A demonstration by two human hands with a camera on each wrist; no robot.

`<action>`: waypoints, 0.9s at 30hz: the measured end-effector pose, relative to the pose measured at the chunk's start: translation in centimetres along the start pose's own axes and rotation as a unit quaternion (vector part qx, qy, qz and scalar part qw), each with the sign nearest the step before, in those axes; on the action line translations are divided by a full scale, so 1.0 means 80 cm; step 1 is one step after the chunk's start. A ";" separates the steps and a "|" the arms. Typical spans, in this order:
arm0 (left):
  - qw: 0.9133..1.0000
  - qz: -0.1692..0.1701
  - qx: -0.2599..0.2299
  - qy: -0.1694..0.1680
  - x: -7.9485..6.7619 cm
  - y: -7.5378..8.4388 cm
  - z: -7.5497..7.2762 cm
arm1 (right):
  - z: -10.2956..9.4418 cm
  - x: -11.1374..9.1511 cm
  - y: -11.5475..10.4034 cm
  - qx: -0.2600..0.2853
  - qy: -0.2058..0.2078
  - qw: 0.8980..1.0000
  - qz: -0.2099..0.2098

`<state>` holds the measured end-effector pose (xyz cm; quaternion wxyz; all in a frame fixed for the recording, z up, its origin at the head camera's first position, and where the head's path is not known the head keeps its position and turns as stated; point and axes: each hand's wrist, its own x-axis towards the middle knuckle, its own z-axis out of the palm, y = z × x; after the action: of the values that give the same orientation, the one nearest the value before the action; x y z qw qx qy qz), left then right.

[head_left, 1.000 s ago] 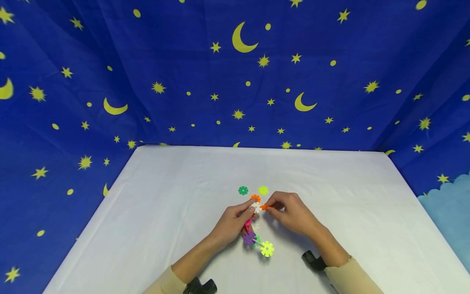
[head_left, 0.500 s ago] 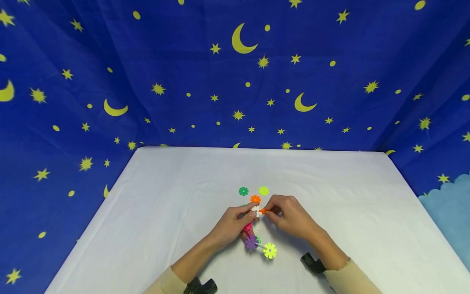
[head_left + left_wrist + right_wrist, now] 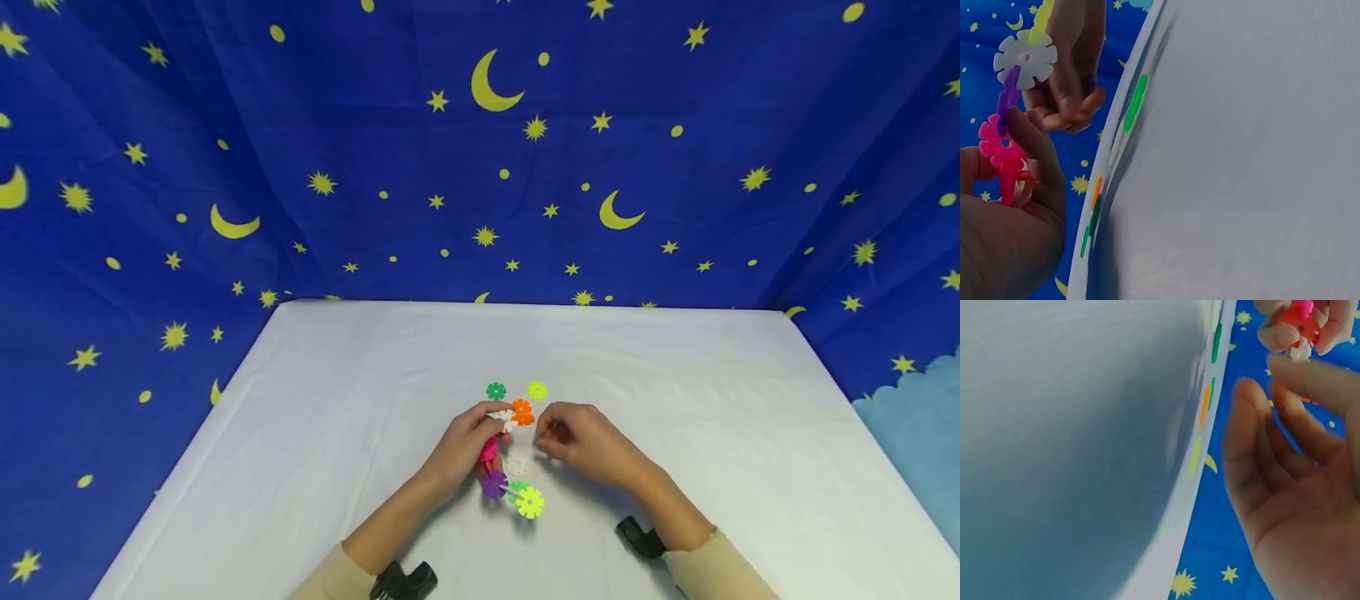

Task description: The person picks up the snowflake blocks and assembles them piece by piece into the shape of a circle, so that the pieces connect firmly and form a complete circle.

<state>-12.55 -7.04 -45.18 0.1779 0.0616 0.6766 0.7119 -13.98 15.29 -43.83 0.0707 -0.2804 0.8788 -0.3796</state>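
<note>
My left hand grips a chain of interlocking plastic snowflake discs above the table. Its white disc points away from me, with an orange disc on its right edge. Below come pink discs, a purple disc and a yellow disc at the near end. In the left wrist view another white disc links the purple and yellow ones. My right hand hovers just right of the chain, fingers loosely bent, with nothing between thumb and fingertips in the right wrist view.
Loose discs lie on the white table: a green disc, a yellow-green disc and an orange disc beyond the chain. A white disc and a light green disc lie nearer. A starry blue cloth hangs behind.
My right fingers have let go of the orange disc, which stays on the chain's white disc. My left hand has shifted the chain slightly left, away from the right hand.
</note>
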 end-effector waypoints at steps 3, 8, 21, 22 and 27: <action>1.000 0.003 -0.007 0.006 0.001 0.000 -0.003 | 0.003 -0.001 0.002 -0.005 -0.068 0.997 -0.022; 1.000 0.006 -0.004 0.005 0.002 -0.001 -0.004 | 0.010 -0.004 -0.002 -0.024 -0.164 0.984 -0.062; 1.000 0.001 -0.001 0.010 0.002 -0.004 -0.002 | 0.009 -0.004 0.000 0.004 -0.180 0.983 -0.037; 1.000 0.000 -0.001 0.011 0.002 -0.004 -0.001 | 0.007 -0.004 0.002 0.027 -0.174 0.984 -0.030; 1.000 -0.005 0.000 0.010 0.004 -0.008 0.000 | -0.008 -0.004 0.013 0.138 -0.116 0.984 0.011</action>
<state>-12.72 -6.92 -45.83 0.1743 0.0509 0.6788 0.7115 -14.40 16.45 -44.10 0.2141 -0.3003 0.8070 -0.4613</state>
